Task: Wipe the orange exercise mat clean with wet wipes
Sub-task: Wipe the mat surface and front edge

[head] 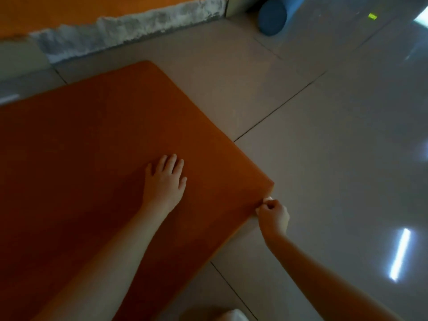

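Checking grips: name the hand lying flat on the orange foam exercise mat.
The left hand, fingers spread flat; the right hand pinches the orange exercise mat.

The left forearm reaches in from the lower left, bare; the left grip [165, 179] lies palm down on the orange mat [92, 135], fingers [172, 162] straight and slightly spread; the right forearm comes in from the lower right, bare; the right grip [273, 215] is curled, thumb and forefinger pinching the mat's edge beside its corner.
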The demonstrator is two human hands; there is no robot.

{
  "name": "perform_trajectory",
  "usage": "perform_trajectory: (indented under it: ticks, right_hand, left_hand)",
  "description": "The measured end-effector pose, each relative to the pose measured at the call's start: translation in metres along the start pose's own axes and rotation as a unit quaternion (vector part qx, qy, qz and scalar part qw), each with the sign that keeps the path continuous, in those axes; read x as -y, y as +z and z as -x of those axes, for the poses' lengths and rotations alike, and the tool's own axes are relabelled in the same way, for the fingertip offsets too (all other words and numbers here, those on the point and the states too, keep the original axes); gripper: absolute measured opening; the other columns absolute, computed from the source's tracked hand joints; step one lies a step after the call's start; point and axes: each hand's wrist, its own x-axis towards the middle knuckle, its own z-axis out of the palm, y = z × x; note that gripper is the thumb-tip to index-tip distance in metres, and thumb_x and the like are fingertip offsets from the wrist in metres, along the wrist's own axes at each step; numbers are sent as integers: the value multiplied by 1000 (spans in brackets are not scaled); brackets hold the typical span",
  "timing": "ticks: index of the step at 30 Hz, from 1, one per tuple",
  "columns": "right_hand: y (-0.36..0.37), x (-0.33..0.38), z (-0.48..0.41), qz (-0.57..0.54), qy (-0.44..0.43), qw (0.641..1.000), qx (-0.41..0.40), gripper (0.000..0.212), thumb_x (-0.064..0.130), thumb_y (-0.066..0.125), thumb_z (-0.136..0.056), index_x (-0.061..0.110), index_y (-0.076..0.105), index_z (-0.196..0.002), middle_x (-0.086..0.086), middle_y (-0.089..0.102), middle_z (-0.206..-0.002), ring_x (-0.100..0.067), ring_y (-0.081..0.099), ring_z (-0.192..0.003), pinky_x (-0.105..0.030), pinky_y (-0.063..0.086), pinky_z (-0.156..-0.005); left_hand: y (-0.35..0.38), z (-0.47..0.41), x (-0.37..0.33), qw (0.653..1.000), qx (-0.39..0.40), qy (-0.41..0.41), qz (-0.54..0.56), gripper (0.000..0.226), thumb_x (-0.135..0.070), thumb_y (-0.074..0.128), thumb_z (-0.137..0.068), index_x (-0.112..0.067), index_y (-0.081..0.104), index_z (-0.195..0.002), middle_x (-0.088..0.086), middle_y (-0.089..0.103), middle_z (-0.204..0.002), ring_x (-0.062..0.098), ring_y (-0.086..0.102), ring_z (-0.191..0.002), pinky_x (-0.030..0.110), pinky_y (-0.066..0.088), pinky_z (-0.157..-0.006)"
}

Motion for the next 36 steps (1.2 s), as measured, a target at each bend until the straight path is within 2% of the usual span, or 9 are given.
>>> perform_trajectory:
  ticks: [3,7,12,15,19,25,28,32,36]
  right_hand:
    - [-9,3,26,3,-53,999,3,17,6,53,-89,9,68,-96,-5,67,-95,-24,63,-87,-40,54,-81]
    - [-5,21,60,-29,-182,979,88,18,2,59,-90,14,63,-76,-2,63,-76,-1,55,-55,-13,45,-51]
    - [45,70,85,-45,-168,960,218,12,10,55,-94,17,64,-92,-2,61,-77,-7,50,-53,-19,39,-46]
    - [74,99,95,-73,-97,950,289,11,11,55,-94,11,62,-85,-3,57,-75,-9,49,-55,-23,42,-50]
    - [99,128,122,-92,-38,928,358,10,10,56,-93,5,62,-87,-23,62,-99,-33,61,-84,-40,50,-84]
    - [121,153,196,-57,-5,893,447,11,20,53,-97,17,63,-95,-3,63,-84,-17,60,-75,-38,47,-77]
    - [125,157,243,-30,10,873,487,6,20,55,-96,19,61,-94,-4,62,-87,-15,59,-73,-30,47,-67]
    - [120,164,312,-30,32,852,522,17,13,54,-96,12,58,-112,-4,61,-101,-15,61,-88,-24,51,-71]
    - [94,165,390,-51,124,841,525,31,6,55,-94,10,53,-125,-8,57,-115,-22,58,-105,-28,53,-74]
  left_hand:
    - [-1,26,17,999,3,40,10,53,-38,29,-102,-22,23,-152,-2,15,-161,19,7,-148,48,11,-119]
    - [-7,30,27,997,11,59,52,50,-31,34,-103,-23,25,-152,-5,15,-160,16,7,-148,43,10,-120]
    - [-13,39,59,990,-14,93,106,44,-20,39,-102,-22,38,-146,-7,28,-156,11,17,-145,33,13,-117]
    - [-21,50,93,986,-51,50,154,36,-16,43,-100,-18,54,-135,-4,45,-145,11,33,-138,29,24,-112]
    - [-31,73,138,967,-84,-57,232,27,-14,45,-100,-13,65,-119,-1,61,-127,11,48,-124,25,34,-103]
    - [-54,134,188,917,-46,-204,341,29,-19,41,-103,-18,62,-122,-5,61,-124,7,61,-94,16,44,-75]
    - [-56,173,203,856,-77,-282,426,25,-18,44,-102,-16,64,-118,-8,59,-115,6,58,-91,11,39,-69]
    - [-68,240,216,700,-130,-424,560,18,-18,46,-100,-17,63,-106,0,64,-106,21,62,-91,25,43,-70]
    - [-96,323,220,546,-143,-529,633,29,-22,36,-104,-15,57,-123,-6,61,-101,12,49,-72,15,36,-55]
